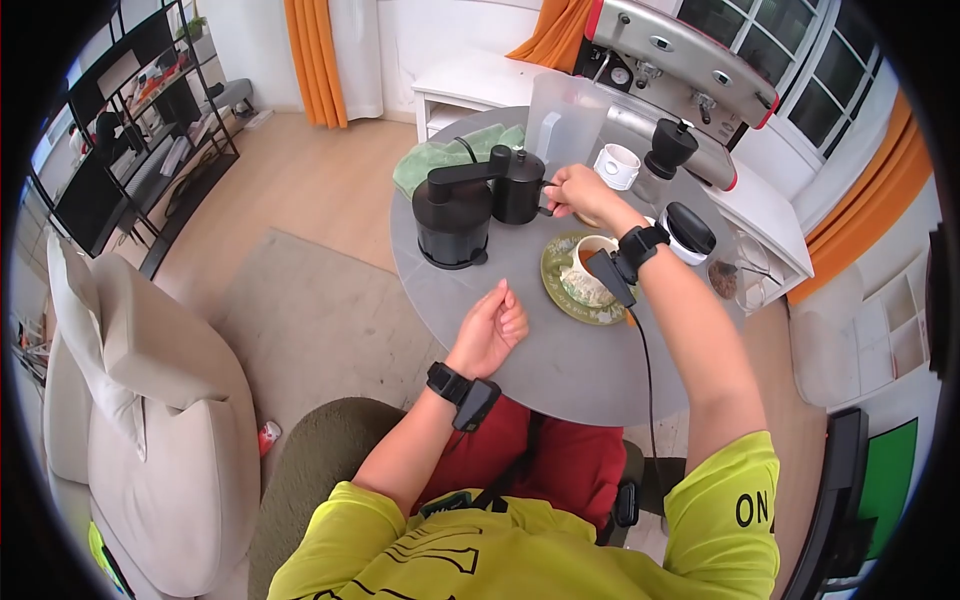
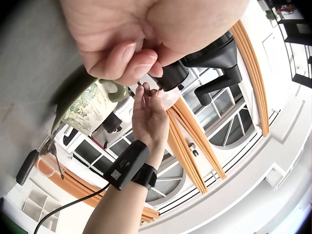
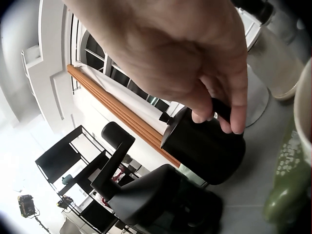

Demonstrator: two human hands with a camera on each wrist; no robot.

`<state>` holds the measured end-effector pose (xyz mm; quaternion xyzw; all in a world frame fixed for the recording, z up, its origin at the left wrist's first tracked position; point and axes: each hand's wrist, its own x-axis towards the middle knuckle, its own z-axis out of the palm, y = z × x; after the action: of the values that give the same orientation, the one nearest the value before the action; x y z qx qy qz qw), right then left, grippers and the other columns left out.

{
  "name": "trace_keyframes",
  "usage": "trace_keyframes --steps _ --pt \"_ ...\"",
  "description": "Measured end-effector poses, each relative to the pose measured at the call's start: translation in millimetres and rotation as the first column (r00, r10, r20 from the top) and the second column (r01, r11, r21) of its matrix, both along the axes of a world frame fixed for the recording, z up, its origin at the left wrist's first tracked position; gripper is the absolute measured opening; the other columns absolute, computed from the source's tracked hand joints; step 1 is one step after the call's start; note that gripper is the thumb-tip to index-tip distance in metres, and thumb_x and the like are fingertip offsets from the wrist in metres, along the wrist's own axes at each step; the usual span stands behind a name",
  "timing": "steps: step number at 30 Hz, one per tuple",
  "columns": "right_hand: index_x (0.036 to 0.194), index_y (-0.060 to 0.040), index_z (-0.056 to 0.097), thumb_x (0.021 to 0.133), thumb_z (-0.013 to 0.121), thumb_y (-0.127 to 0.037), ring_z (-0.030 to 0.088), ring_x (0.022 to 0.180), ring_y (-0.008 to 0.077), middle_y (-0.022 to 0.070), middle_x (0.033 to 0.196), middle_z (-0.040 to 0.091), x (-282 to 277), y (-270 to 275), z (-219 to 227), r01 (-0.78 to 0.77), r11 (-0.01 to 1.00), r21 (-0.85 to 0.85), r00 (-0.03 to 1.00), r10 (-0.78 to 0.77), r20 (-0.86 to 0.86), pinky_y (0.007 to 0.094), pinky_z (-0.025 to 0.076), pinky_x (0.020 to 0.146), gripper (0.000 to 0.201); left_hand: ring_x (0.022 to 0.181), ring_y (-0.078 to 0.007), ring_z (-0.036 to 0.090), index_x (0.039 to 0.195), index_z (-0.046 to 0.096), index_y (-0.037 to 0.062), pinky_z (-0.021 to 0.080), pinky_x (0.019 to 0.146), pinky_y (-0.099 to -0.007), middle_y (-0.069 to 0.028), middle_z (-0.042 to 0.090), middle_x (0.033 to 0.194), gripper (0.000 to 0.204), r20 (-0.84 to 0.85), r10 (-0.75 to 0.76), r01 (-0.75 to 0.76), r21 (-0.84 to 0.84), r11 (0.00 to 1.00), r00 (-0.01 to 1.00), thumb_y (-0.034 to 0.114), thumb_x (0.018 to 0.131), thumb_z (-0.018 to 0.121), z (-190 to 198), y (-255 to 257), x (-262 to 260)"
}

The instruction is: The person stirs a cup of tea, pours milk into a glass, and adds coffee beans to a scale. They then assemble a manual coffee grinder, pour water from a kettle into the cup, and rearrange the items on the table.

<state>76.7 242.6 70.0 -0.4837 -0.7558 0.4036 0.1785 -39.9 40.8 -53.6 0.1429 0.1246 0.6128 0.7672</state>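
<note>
While the right hand point(image 1: 590, 197) pinches the handle of a black pot point(image 1: 518, 200) between curled fingers and thumb, the left hand point(image 1: 490, 325) hangs at the near side of the grey table point(image 1: 600, 385), loosely curled, holding nothing. Taken from the green plate point(image 1: 553, 275), the pot is at 11 o'clock, just beside a black appliance point(image 1: 450, 225) at 10; the left hand is at 8. A patterned cup point(image 1: 588, 288) rests on the plate.
</note>
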Motion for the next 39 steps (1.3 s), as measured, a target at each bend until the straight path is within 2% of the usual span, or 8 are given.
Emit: trace_keyframes --steps 6,19,23,27,29,30,33,39 --pt "0.080 0.0039 0.054 0.092 0.057 -0.008 0.064 0.071 0.0160 0.0111 0.079 0.062 -4.0 5.7 -6.4 -0.003 0.997 -0.082 1.000 0.005 0.018 0.0264 0.054 0.061 0.016 0.056 -0.0094 0.034 0.078 0.045 0.0091 0.031 0.052 -0.0231 0.0023 0.034 0.062 0.033 -0.002 -0.002 0.002 -0.005 1.000 1.000 0.030 0.103 0.040 2.6 0.1 -0.1" --pt "0.075 0.0013 0.049 0.091 0.059 -0.008 0.066 0.070 0.0167 0.0122 0.080 0.065 -0.7 12.2 -26.6 -0.022 0.995 -0.096 0.999 0.024 0.027 0.0271 0.056 0.062 0.021 0.056 -0.0092 0.033 0.079 0.044 0.0092 0.030 0.053 -0.0227 0.0022 0.034 0.063 0.032 -0.011 -0.011 0.011 -0.012 1.000 1.000 0.031 0.103 0.039 4.4 -1.2 0.6" --pt "0.088 0.0045 0.058 0.088 0.063 -0.013 0.066 0.066 0.0154 0.0104 0.078 0.066 2.0 9.9 -21.9 -0.036 0.997 -0.063 0.999 0.038 0.034 0.0266 0.055 0.061 0.018 0.056 -0.0092 0.032 0.080 0.044 0.0095 0.030 0.053 -0.0228 0.0022 0.034 0.063 0.033 -0.039 -0.029 0.029 0.008 1.000 0.999 0.031 0.103 0.038 2.7 -0.2 0.3" --pt "0.104 0.0024 0.060 0.084 0.069 -0.021 0.065 0.067 0.0144 0.0096 0.086 0.067 17.0 5.4 -0.3 -0.092 0.989 0.119 0.965 0.060 0.255 0.0275 0.052 0.059 0.032 0.056 -0.0094 0.033 0.082 0.045 0.0095 0.030 0.053 -0.0235 0.0019 0.035 0.063 0.030 -0.042 -0.001 0.001 -0.005 1.000 0.999 0.030 0.103 0.038 3.5 -0.3 1.4" --pt "0.096 0.0003 0.061 0.086 0.066 -0.018 0.063 0.058 0.0137 0.0084 0.076 0.065 30.8 2.6 7.0 0.050 0.955 0.294 0.992 -0.014 -0.124 0.0286 0.050 0.053 0.021 0.057 -0.0095 0.033 0.084 0.047 0.0092 0.031 0.054 -0.0237 0.0018 0.036 0.063 0.029 -0.041 0.012 -0.013 -0.013 1.000 0.999 0.029 0.103 0.039 4.3 -1.5 1.7" --pt "0.096 0.0003 0.061 0.086 0.066 -0.018 0.063 0.058 0.0137 0.0084 0.076 0.065 42.6 -3.8 14.2 0.054 0.955 0.290 0.992 -0.018 -0.125 0.0286 0.050 0.053 0.021 0.057 -0.0098 0.034 0.091 0.048 0.0081 0.031 0.054 -0.0239 0.0015 0.036 0.064 0.025 -0.060 0.025 -0.027 -0.027 0.999 0.998 0.028 0.103 0.040 5.2 -0.9 1.4" --pt "0.102 -0.0056 0.059 0.094 0.058 -0.022 0.052 0.058 0.0064 -0.0016 0.073 0.056 93.5 -45.8 31.4 0.198 0.974 0.107 0.865 -0.122 -0.486 0.0214 0.043 0.053 0.018 0.059 -0.0104 0.037 0.106 0.049 0.0065 0.033 0.055 -0.0238 0.0008 0.038 0.067 0.019 -0.138 0.025 -0.035 -0.070 0.997 0.990 0.024 0.102 0.042 9.2 2.3 -2.8" --pt "0.105 -0.0056 0.058 0.097 0.051 -0.020 0.049 0.052 0.0060 -0.0020 0.069 0.055 180.2 -114.7 -48.8 0.300 0.907 -0.296 0.702 -0.420 -0.576 0.0210 0.038 0.045 0.018 0.064 -0.0114 0.046 0.130 0.036 0.0076 0.039 0.058 -0.0231 -0.0018 0.046 0.075 0.037 -0.392 -0.017 -0.032 -0.117 0.993 0.920 0.012 0.096 0.050 30.4 11.3 -4.6"
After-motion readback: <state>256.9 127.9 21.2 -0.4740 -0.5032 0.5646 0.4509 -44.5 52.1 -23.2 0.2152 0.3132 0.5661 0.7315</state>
